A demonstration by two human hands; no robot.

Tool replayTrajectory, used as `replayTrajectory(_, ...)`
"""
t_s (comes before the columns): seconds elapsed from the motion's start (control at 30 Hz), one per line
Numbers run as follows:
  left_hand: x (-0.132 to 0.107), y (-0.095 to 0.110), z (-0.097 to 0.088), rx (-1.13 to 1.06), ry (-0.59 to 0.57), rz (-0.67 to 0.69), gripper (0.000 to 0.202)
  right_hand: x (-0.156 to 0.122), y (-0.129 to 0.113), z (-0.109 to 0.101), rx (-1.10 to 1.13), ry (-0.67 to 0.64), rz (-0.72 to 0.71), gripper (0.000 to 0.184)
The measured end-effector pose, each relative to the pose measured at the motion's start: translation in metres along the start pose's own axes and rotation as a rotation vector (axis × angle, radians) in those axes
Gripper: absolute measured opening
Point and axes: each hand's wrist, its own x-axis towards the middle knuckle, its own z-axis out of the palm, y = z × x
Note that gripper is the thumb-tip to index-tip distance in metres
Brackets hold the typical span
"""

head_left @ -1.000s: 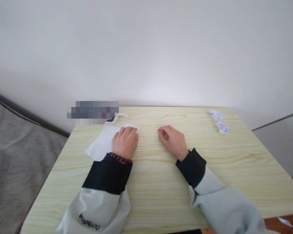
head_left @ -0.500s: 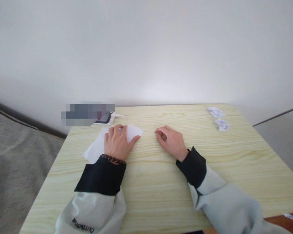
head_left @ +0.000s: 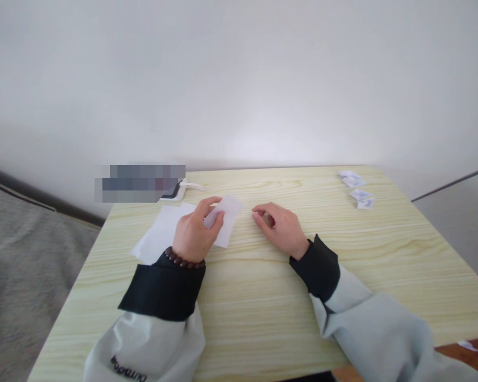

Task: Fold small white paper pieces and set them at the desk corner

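My left hand (head_left: 191, 234), with a dark bead bracelet at the wrist, pinches a thin white sheet of paper (head_left: 228, 209) between thumb and fingers. That sheet is raised at its right end. Below and left of it, more white paper (head_left: 154, 233) lies flat on the table, partly covered by the hand. My right hand (head_left: 282, 229) rests on the table just right of the raised sheet. Its fingers are loosely curled, with thumb tip and index tip slightly apart. I see nothing in it, though the inside of the palm is partly hidden.
Small folded white papers with bluish marks (head_left: 351, 179) lie at the back right of the wooden table (head_left: 247, 313). A dark-screened device (head_left: 177, 191) with a white cable (head_left: 194, 186) sits at the back left, partly blurred out. A wall (head_left: 263, 85) rises behind.
My left hand has gone from lying flat on the paper to pinching a sheet and raising its right end. My right thumb and index tips have parted slightly.
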Motion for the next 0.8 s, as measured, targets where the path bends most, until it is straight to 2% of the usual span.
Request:
replayTrajectory(0.2,0.0,0.006,0.003,-0.31,-0.064,-0.202,0.028,0.0,-0.001,0.0,0.114,-0.037,-0.014,0.03)
replayTrajectory(0.33,-0.002,0.009,0.01,-0.437,-0.152,-0.278,0.023,0.0,-0.002,0.0,0.2,-0.091,-0.022,0.029)
replayTrajectory(0.4,-0.003,0.011,0.013,-0.535,-0.219,-0.289,0.025,0.0,0.0,0.001,0.299,-0.102,-0.016,0.025)
replayTrajectory(0.5,-0.003,0.011,0.017,-0.717,-0.329,-0.301,0.033,0.0,0.005,0.001,0.502,-0.039,0.05,0.021)
replayTrajectory(0.63,0.0,0.009,0.019,-0.926,-0.433,-0.379,0.044,-0.001,0.007,0.0,0.705,-0.009,0.117,0.024)
replayTrajectory(0.7,0.003,0.007,0.019,-0.986,-0.454,-0.428,0.043,-0.002,0.007,0.0,0.723,-0.011,0.111,0.022)
replayTrajectory(0.8,0.006,0.004,0.018,-1.103,-0.493,-0.51,0.046,-0.003,0.006,-0.002,0.628,0.023,0.054,0.021)
